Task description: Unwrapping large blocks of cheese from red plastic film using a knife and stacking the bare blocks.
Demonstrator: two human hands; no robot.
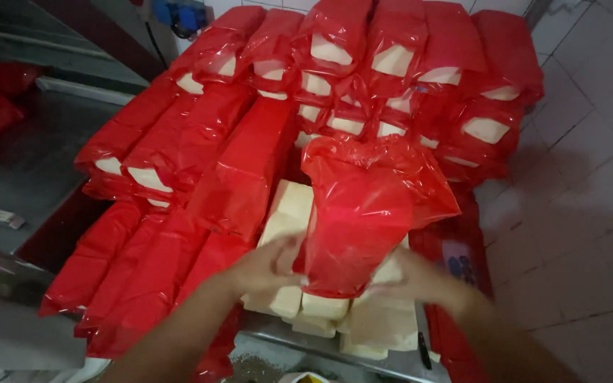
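At the left and upper frame, rows of filled red plastic bags [200, 142] lean in a stack, pale ends showing. Lower centre, the left hand [267, 266] pinches the open edge of a thin red bag [363, 213] against bare pale blocks [321, 305] on a metal tray [391, 362]. At the lower right, the right hand [420, 280] grips the bag's other side. The film looks light, limp and slippery, best held at its mouth; the blocks seem dense, soft-edged and likely crumbly, so they want support from beneath
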